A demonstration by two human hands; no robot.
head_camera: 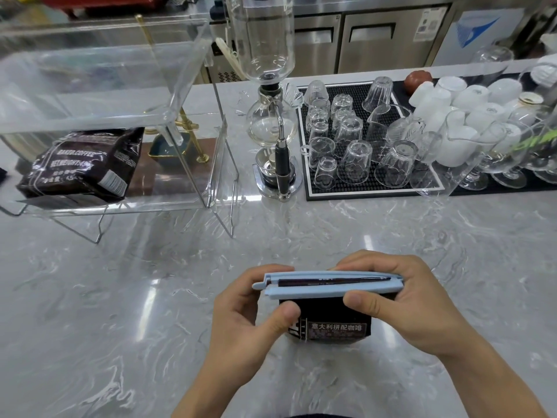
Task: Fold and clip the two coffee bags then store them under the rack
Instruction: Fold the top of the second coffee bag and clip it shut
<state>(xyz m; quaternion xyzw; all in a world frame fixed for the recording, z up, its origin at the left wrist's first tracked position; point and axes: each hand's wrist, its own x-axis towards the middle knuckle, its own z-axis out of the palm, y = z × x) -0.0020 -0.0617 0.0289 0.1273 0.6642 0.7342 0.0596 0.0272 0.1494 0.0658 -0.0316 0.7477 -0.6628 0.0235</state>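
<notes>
I hold a small black coffee bag [327, 322] upright on the grey marble counter [120, 297], close to me. My left hand [256, 321] grips its left side with my thumb on the front, and my right hand [401, 300] pinches the long light-blue plastic clip [328, 285] sitting across the folded top. Another black coffee bag [81, 164] lies under the clear plastic rack [99, 86] far to my left. Beside the rack stands a tall glass coffee maker [268, 95]. Upside-down glasses [352, 140] sit on a black rubber mat [373, 193], next to white cups [461, 98]. Steel cabinet doors [370, 37] are behind the counter.
</notes>
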